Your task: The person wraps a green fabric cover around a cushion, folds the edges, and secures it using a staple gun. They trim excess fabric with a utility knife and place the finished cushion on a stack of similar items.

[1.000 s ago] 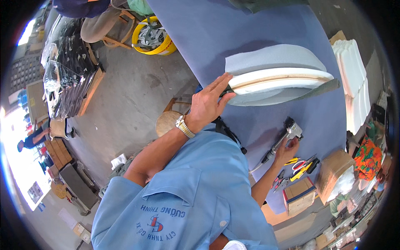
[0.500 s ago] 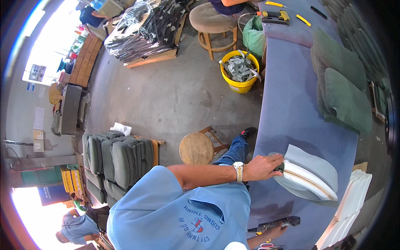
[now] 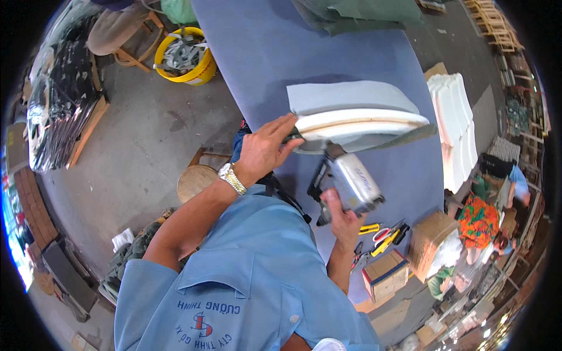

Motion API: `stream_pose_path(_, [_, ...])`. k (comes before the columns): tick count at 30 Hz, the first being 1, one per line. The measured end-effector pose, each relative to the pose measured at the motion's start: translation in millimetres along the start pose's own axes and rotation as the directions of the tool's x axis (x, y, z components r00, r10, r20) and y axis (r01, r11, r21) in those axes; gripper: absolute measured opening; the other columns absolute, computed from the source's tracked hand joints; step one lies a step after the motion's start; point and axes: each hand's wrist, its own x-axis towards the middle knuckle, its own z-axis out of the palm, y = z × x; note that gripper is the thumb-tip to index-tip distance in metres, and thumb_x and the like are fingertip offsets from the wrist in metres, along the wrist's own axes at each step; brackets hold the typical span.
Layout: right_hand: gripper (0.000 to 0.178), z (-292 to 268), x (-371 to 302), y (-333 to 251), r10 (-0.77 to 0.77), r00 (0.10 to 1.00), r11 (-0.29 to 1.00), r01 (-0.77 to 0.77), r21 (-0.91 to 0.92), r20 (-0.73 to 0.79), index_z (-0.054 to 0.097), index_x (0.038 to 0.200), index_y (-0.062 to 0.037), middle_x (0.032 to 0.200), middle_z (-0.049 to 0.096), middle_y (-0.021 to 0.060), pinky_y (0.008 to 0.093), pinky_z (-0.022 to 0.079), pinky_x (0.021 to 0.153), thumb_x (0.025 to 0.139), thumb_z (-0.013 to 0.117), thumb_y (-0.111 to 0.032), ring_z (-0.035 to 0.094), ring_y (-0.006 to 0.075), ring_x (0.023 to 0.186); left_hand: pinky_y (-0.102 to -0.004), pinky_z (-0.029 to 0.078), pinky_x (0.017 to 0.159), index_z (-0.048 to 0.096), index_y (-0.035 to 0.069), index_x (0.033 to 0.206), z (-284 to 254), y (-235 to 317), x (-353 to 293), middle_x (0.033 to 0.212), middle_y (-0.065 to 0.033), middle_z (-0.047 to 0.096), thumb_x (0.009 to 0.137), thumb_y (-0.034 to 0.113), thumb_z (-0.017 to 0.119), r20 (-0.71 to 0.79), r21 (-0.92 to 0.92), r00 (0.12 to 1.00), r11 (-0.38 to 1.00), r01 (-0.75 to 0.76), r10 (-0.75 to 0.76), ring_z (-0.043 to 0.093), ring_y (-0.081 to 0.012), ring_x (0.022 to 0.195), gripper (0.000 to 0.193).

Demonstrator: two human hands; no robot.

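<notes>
A curved seat pad (image 3: 363,121) with white foam and a thin brown edge stands on its side on the blue-grey table. A light grey cloth flap (image 3: 351,98) spreads from its far side, and dark green fabric (image 3: 410,138) shows along its near side. At the pad's left end, my left hand (image 3: 266,146) grips the dark fabric edge between thumb and fingers. My right hand (image 3: 342,217) is wrapped round the handle of a silver and black staple gun (image 3: 356,180). The gun's nose is close to the pad's near side; I cannot tell if they touch.
Cutters (image 3: 383,244), red-handled scissors (image 3: 383,235) and cardboard boxes (image 3: 432,240) are right of my right arm. Green fabric pieces (image 3: 363,11) lie at the table's far end. White foam pieces (image 3: 453,126) stand beyond its right edge. A yellow bucket (image 3: 202,71) and wooden stool (image 3: 196,182) are left.
The view has turned toward the right. My right hand has brought the staple gun up from low on the table to the pad's near side. My left hand still grips the pad's end.
</notes>
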Motion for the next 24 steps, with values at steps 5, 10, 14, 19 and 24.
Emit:
stream_pose_path(5, [0.027,23,10,-4,0.038,0.994,0.999,-0.034,-0.036,0.104,0.068,0.118,0.006,0.092,0.072,0.0078,0.0263,0.054,0.066,0.094,0.075,-0.003,0.068,0.0117,0.075,-0.0399,0.063,0.081,0.062,0.009,0.14,-6,6,1,0.135,-0.0164,0.068,0.095,0.028,0.075,0.069,-0.064,0.992,0.992,0.107,-0.103,0.075,-0.0337,0.102,0.051])
stream_pose_path(10, [0.029,32,20,3,-0.001,0.992,0.992,0.016,-0.123,0.127,0.07,0.117,0.0063,0.1,0.075,0.0113,0.0321,0.057,0.077,0.092,0.077,-0.005,0.072,0.0181,0.086,-0.0402,0.063,0.081,0.059,0.013,0.144,-5,2,1,0.14,-0.0155,0.066,0.094,0.019,0.074,0.055,-0.097,0.997,0.993,0.065,-0.06,0.074,-0.0354,0.104,0.053])
stream_pose_path(14, [0.026,36,25,-2,0.026,0.989,0.974,0.009,-0.227,0.149,0.072,0.114,0.0048,0.102,0.077,0.014,0.0347,0.057,0.082,0.092,0.077,-0.008,0.074,0.0221,0.091,-0.0405,0.063,0.085,0.058,0.013,0.146,-7,0,2,0.143,-0.014,0.064,0.09,0.009,0.072,0.084,-0.117,0.995,0.991,0.065,-0.056,0.071,-0.0353,0.113,0.058])
stream_pose_path(19, [0.022,38,31,-1,-0.025,0.979,0.937,0.094,-0.337,0.202,0.074,0.109,0.0021,0.098,0.077,0.0173,0.0374,0.058,0.077,0.091,0.076,-0.011,0.076,0.0298,0.087,-0.0415,0.061,0.094,0.055,0.014,0.149,-11,2,2,0.149,-0.0113,0.059,0.085,0.001,0.071,0.166,-0.139,0.984,0.986,0.092,-0.068,0.063,-0.0337,0.128,0.067])
stream_pose_path(24, [0.018,37,31,-5,0.01,0.976,0.931,0.07,-0.357,0.219,0.074,0.105,0.0004,0.095,0.077,0.0173,0.0399,0.058,0.076,0.09,0.076,-0.01,0.076,0.0338,0.084,-0.0419,0.058,0.1,0.053,0.013,0.15,-11,1,2,0.153,-0.0095,0.056,0.081,-0.004,0.071,0.198,-0.16,0.978,0.983,0.093,-0.06,0.059,-0.033,0.134,0.074])
